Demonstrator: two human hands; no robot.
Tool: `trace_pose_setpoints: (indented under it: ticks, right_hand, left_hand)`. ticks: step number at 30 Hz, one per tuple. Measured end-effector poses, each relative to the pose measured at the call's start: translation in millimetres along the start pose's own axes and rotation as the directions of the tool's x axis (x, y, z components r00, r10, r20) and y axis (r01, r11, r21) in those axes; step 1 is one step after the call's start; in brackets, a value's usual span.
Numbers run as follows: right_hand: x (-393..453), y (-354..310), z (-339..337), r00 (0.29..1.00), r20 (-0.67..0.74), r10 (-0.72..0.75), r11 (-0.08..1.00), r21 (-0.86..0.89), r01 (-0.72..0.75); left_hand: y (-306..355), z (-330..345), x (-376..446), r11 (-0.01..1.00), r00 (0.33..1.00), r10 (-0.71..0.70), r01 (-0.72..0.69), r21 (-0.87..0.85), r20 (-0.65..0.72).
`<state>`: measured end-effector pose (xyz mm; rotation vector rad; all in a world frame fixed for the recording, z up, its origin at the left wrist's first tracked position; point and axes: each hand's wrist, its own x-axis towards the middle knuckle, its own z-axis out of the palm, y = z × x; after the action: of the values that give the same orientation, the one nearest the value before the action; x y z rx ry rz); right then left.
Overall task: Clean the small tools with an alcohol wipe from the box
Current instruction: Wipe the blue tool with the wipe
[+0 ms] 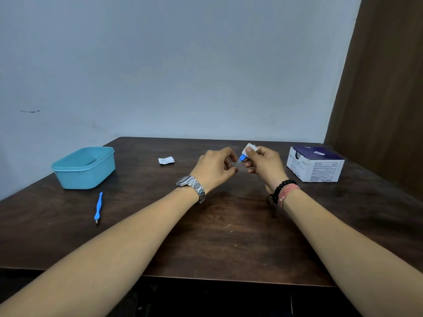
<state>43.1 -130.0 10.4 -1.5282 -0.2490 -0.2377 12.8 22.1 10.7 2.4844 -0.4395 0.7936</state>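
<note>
Above the middle of the table my left hand [216, 167] pinches one end of a small blue-handled tool [242, 158]. My right hand [265, 164] holds a white alcohol wipe [251, 148] wrapped round the tool's other end. Most of the tool is hidden by my fingers. A second blue tool [98, 207] with a small metal tip lies on the table at the left. The white and dark blue wipe box [315, 164] stands at the right.
A teal plastic tub [84, 168] stands at the back left of the dark wooden table [229, 236]. A torn white wipe wrapper [166, 160] lies behind my left hand. A grey wall runs behind the table, with a brown panel at the right.
</note>
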Motion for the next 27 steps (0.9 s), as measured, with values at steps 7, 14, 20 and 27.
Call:
trace_pose_setpoints:
  ticks: [7, 14, 20, 27]
  right_hand:
    - [-0.1, -2.0, -1.7, 1.0, 0.02, -0.004, 0.998, 0.061, 0.003]
    - [0.3, -0.3, -1.6, 0.996, 0.082, 0.015, 0.995, 0.097, -0.023]
    - [-1.2, -1.6, -2.0, 0.988, 0.153, 0.007, 0.999, 0.042, -0.013]
    - [-1.7, -3.0, -1.9, 0.989, 0.145, -0.008, 0.999, 0.052, 0.001]
  left_hand:
    - [1.8, -0.3, 0.5, 0.999, 1.0, -0.005, 0.005, 0.044, 0.002]
    - [-2.5, 1.7, 2.3, 0.989, 0.993, -0.024, 0.04, -0.139, 0.114]
    - [-0.9, -1.3, 0.4, 0.909, 0.978, -0.089, 0.157, -0.386, 0.188]
    - [0.3, -1.6, 0.1, 0.894, 0.973, -0.103, 0.181, -0.41, 0.205]
